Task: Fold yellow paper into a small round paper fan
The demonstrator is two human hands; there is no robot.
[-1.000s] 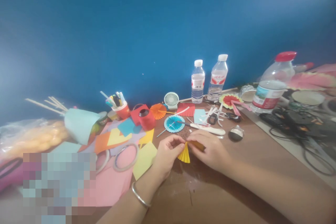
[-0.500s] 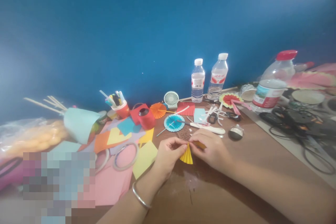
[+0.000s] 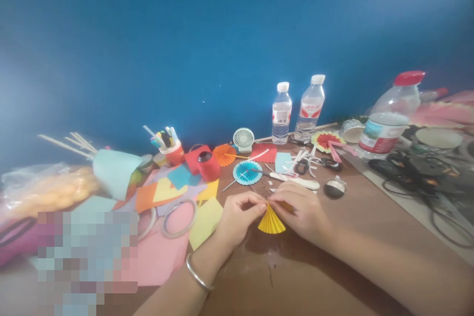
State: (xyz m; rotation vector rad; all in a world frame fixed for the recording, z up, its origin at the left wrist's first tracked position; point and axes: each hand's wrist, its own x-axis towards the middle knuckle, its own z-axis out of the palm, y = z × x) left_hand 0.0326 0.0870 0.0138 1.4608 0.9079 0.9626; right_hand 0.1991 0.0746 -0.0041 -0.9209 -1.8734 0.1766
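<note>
A pleated yellow paper fan (image 3: 271, 222) is pinched at its narrow top between my two hands, its folds spreading downward above the brown table. My left hand (image 3: 239, 215) grips it from the left with thumb and fingers closed. From the right, my right hand (image 3: 300, 210) pinches the same upper part; more yellow paper shows beneath its fingers. Just beyond my hands lies a round blue pleated paper fan (image 3: 247, 173) on a stick. A white-handled cutter (image 3: 296, 180) rests beside it, close to my right fingertips.
Coloured paper sheets (image 3: 159, 252) and a tape roll (image 3: 179, 218) lie at left. Behind them stand a cup of pens (image 3: 172, 150) and a red roll (image 3: 208, 166). Water bottles (image 3: 282, 116), black scissors (image 3: 301, 166), a small dark-bottomed jar (image 3: 335, 187) and tangled cables (image 3: 418, 182) occupy the right.
The yellow fan's pleats have spread wider, now opening toward the right below my fingers. Both hands stay nearly in place, and the view has shifted slightly.
</note>
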